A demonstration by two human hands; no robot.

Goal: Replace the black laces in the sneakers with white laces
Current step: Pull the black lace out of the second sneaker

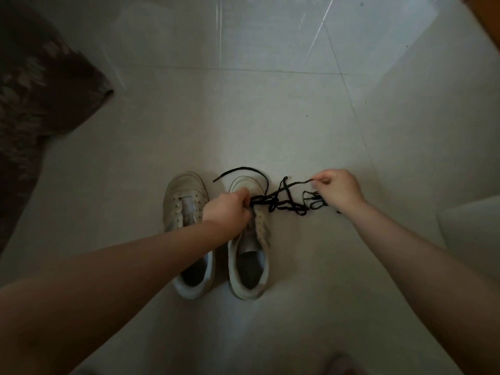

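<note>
While the left hand (226,209) pinches black laces (281,203) over the right sneaker (250,255), the right hand (339,192) pinches their far end beside it.

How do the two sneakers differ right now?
The left sneaker has bare eyelets and nothing touches it; the right sneaker has the left hand over its eyelets, holding black lace that stretches to the right hand. Lace loops past the right sneaker's toe; none lies on the left sneaker. Both are white, upright, side by side, toes pointing away.

Two sneakers (216,234) side by side, laces (281,204) just right of them.
</note>
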